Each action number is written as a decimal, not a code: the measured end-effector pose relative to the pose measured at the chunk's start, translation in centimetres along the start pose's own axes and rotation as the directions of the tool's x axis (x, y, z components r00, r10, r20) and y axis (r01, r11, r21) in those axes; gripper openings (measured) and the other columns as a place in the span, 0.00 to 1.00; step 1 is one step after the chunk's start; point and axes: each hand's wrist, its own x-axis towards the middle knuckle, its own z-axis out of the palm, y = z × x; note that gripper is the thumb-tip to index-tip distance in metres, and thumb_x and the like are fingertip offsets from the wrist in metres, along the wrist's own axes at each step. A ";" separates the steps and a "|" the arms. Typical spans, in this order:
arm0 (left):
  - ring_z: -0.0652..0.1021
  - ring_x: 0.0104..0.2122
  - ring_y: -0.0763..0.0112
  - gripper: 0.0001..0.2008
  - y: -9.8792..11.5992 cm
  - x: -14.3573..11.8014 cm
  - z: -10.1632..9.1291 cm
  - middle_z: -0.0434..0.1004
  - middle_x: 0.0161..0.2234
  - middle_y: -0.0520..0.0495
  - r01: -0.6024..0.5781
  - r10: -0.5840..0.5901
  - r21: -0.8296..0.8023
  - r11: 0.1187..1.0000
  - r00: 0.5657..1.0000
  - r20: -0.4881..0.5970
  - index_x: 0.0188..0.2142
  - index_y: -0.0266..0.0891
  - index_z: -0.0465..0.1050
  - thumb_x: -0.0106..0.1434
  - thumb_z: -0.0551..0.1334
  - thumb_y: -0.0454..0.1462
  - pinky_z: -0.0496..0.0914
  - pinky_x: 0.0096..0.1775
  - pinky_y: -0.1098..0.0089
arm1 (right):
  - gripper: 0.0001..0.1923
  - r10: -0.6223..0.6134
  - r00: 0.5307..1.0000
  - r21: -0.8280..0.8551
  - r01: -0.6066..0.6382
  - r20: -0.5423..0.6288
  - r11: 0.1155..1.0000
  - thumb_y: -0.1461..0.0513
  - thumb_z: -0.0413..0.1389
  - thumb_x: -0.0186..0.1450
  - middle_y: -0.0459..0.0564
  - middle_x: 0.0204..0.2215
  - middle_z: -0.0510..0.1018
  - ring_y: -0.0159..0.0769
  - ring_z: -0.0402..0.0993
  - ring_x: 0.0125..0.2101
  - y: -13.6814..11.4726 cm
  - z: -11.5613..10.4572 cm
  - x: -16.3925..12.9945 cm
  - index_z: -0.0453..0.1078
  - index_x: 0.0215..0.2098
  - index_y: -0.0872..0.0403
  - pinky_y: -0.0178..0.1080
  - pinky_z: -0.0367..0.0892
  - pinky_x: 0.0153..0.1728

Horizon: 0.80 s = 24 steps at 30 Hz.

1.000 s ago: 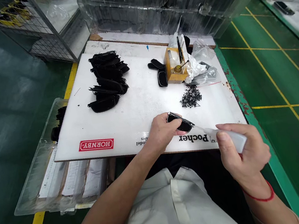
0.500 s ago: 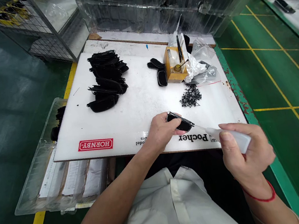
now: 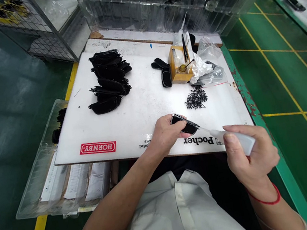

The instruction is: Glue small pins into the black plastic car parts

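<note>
Left fingers point(image 3: 179, 125) pinch black part point(image 3: 190, 127), partly thumb-covered, long axis slanting toward right fingers point(image 3: 232, 141) gripping white bottle point(image 3: 246, 142); nozzle point(image 3: 216, 133) aims left, tip faint

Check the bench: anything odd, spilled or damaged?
Green bench frame: paint chipped, with rust-coloured patches, along the right side. HORNBY logo: upside down in this view. Small black parts lie loose in a heap, possibly deliberate; nothing clearly spilled.

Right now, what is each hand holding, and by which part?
The left hand pinches a black piece near its middle; the right hand holds a whitish bottle by its body.
</note>
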 end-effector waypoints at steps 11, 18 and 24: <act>0.79 0.31 0.68 0.06 -0.1 0.0 -0.1 0.76 0.33 0.45 -0.002 0.002 0.013 1.000 1.000 0.003 0.32 0.34 0.75 0.56 0.62 0.36 0.77 0.30 0.71 | 0.09 -0.007 1.000 0.000 0.007 0.000 1.000 0.58 0.58 0.61 0.48 0.31 0.77 0.35 0.73 0.28 0.2 -0.1 -0.2 0.72 0.38 0.54 0.36 0.67 0.26; 0.79 0.31 0.68 0.06 -0.1 0.0 -0.1 0.76 0.34 0.44 0.006 -0.007 0.007 1.000 1.000 0.012 0.31 0.34 0.74 0.56 0.63 0.36 0.76 0.30 0.72 | 0.09 0.025 1.000 -0.005 -0.025 -0.003 1.000 0.57 0.57 0.61 0.48 0.32 0.77 0.36 0.73 0.28 0.3 -0.2 -0.5 0.72 0.38 0.53 0.37 0.67 0.26; 0.79 0.32 0.68 0.06 -0.1 0.0 -0.2 0.76 0.34 0.45 0.000 -0.001 0.014 1.000 1.000 0.025 0.32 0.35 0.74 0.56 0.62 0.36 0.77 0.31 0.70 | 0.08 0.005 1.000 -0.001 -0.005 0.007 1.000 0.58 0.58 0.61 0.48 0.32 0.77 0.34 0.73 0.29 0.4 -0.1 -0.3 0.72 0.37 0.54 0.36 0.66 0.27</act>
